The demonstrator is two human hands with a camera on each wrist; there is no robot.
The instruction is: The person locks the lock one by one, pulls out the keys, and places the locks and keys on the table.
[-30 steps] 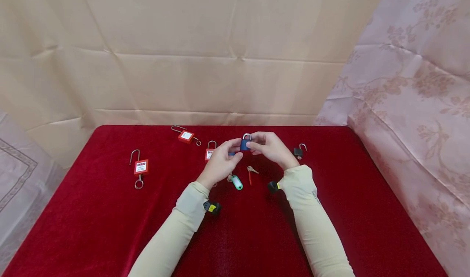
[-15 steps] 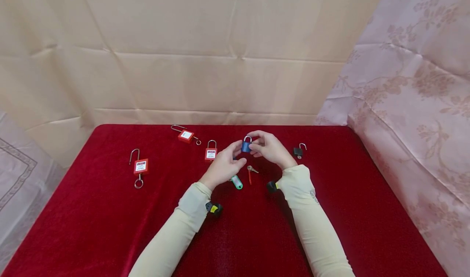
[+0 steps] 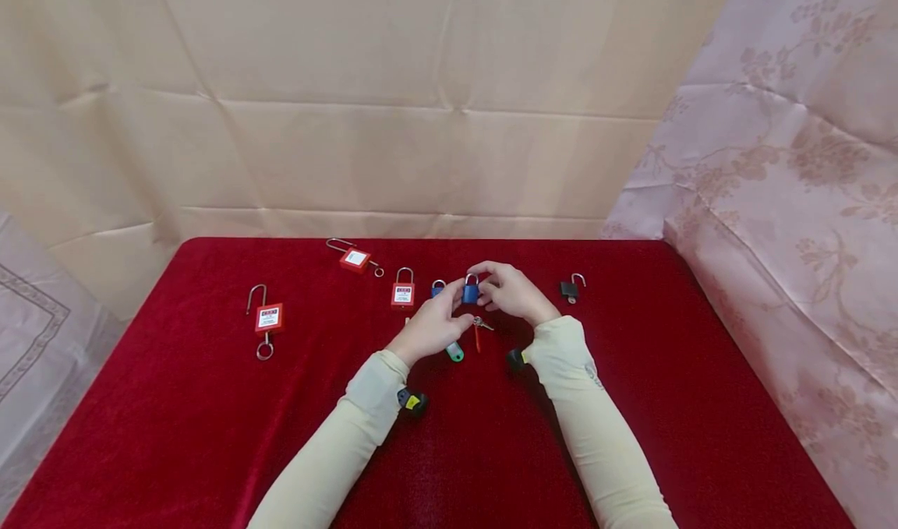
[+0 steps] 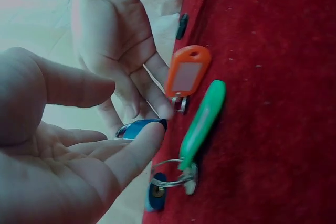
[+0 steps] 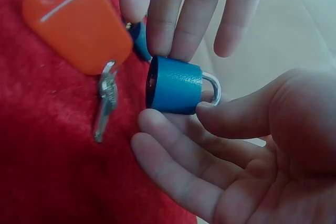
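A small blue padlock with its silver shackle up is between both hands, low over the red cloth. My right hand pinches it between thumb and fingers, as the right wrist view shows with the padlock lying sideways there. My left hand has its fingers extended, the tips touching the padlock's side. Behind the left fingers stands a second blue padlock, partly covered. Below the hands lie a green key tag on a ring and an orange key tag with a silver key.
Left of the hands, a red padlock stands near the second blue one. Two more red padlocks with raised shackles lie farther left, one nearer and one at the back. A black padlock with swung-out shackle lies right.
The right hand has lowered with the blue padlock toward the cloth. My left hand has shifted slightly right and down, uncovering the red padlock and the top of the second blue padlock.
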